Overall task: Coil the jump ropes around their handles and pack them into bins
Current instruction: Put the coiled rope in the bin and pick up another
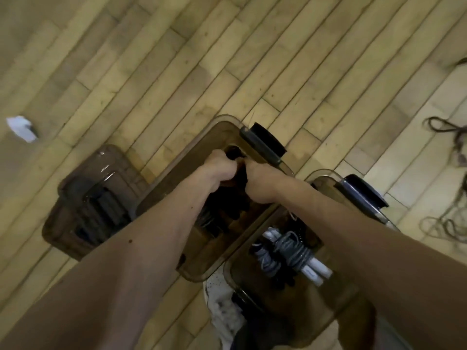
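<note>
1. In the middle bin (174,170), your hands meet over a black rope (234,152), which sits low against the far end wall. This looks like the packing step: the bundle is being set down, not wound.
2. Your left hand (219,170) is curled into a fist round the bundle. Your right hand (260,180) is curled the same way just beside it, knuckles nearly touching. The fingertips are hidden, so you can't tell how tight the hold is.
3. Next, you'd likely seat it by the dark bundles (227,208) already in this bin, then let go without the coils springing loose.
4. The right bin (322,172) holds a grey rope (290,246) wound on white handles. Loose ropes (444,127) lie on the floor (151,59) to your right, probably next for coiling.
</note>
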`<state>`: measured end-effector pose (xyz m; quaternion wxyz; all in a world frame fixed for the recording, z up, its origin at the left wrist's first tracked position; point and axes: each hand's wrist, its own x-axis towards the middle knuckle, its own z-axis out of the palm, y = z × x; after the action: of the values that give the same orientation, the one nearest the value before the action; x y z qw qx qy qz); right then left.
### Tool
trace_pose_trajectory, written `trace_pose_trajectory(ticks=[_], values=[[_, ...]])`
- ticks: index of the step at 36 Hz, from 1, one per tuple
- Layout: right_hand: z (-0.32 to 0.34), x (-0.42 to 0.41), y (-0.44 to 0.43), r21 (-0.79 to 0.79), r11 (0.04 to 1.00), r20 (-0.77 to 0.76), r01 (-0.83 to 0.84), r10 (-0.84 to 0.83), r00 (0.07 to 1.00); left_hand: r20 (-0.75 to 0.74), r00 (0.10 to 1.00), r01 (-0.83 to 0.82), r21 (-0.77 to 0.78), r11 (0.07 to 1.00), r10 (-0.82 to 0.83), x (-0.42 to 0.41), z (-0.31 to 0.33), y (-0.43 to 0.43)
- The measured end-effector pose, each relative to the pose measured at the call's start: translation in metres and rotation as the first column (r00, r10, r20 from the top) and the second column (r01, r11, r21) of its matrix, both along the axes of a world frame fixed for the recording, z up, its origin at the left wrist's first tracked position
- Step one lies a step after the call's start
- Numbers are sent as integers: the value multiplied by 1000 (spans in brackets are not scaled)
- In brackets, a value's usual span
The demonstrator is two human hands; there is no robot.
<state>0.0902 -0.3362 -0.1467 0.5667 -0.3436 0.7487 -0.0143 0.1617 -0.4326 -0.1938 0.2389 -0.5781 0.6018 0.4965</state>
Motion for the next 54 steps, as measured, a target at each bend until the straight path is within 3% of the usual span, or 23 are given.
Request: trace_pose_trajectory(ticks=[3, 6, 10, 14, 21, 25, 31, 33, 36, 40, 43, 51, 54], values=[[26, -3, 7, -46, 997, 29, 67, -66, 997, -40, 998, 45, -6, 999, -45, 10, 33, 4], [69, -12, 23, -93, 984, 45, 152, -148, 988, -62, 971, 215, -184, 959, -230, 12, 78, 10], [147, -41, 71, -167, 910, 98, 380, -369, 924, -278, 890, 233, -405, 884, -362, -7, 157, 35], [235, -72, 176, -197, 665, 232, 720, -682, 693, -443, 690, 283, -562, 777, -572, -44, 247, 102], [330, -66, 416, -273, 354, 146, 894, -904, 403, -532, 320, 454, -640, 620, -784, -79, 361, 288], [314, -50, 529, -248, 176, 132, 953, -968, 213, -510, 230, 605, -592, 532, -829, -94, 355, 387], [224, -33, 619, -151, -68, 176, 986, -984, -41, -340, 314, 823, -369, 433, -886, -127, 251, 488], [189, -34, 629, -125, -68, 151, 990, -987, -49, -283, 336, 845, -330, 420, -898, -139, 213, 506], [132, -49, 627, -131, 5, 88, 991, -996, 17, -231, 418, 830, -295, 473, -878, -156, 154, 524], [63, -88, 602, -201, 208, -98, 957, -977, 192, -214, 664, 721, -70, 689, -717, -179, 78, 544], [19, -113, 582, -198, 340, -193, 919, -933, 304, -229, 779, 606, 38, 794, -584, -198, 34, 558], [-52, -128, 561, -124, 510, -363, 851, -821, 440, -257, 859, 473, 68, 878, -443, -209, -36, 575], [-60, -123, 559, -126, 501, -374, 856, -824, 427, -277, 858, 461, 49, 886, -432, -205, -42, 571]])
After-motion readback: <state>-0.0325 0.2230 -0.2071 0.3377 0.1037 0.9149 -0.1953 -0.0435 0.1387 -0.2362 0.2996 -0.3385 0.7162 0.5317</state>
